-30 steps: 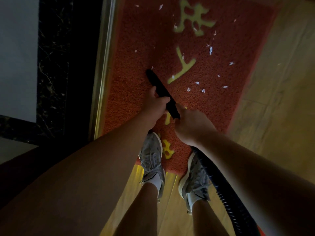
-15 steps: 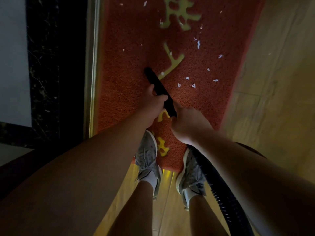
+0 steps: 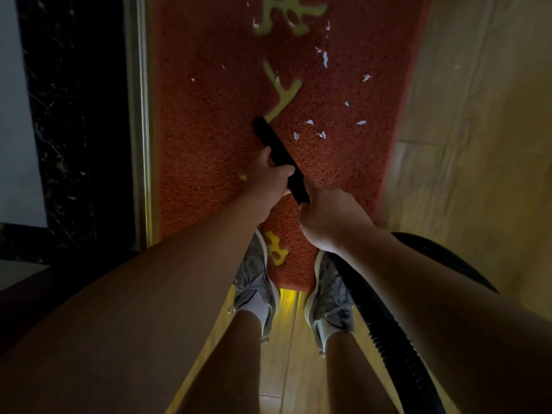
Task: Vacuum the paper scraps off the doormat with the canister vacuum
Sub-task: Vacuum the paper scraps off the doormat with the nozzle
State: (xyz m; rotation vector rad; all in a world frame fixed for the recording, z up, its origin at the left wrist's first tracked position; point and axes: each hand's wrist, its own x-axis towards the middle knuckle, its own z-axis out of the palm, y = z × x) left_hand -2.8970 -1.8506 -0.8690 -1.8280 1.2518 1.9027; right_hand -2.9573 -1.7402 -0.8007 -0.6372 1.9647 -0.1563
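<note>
While left hand (image 3: 270,177) and right hand (image 3: 331,219) are gripping the nozzle (image 3: 277,153), its tip is touching the mat (image 3: 203,144), scraps (image 3: 310,122) lying at three o'clock.

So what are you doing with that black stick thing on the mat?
A person is vacuuming a red doormat. Both hands grip the black nozzle: the left hand nearer the tip, the right hand where the hose joins. White paper scraps lie just right of the tip and farther ahead, not yet picked up.

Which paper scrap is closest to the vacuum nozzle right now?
The scrap just right of the nozzle, leftmost of the nearby cluster; every other lies farther off.
</note>
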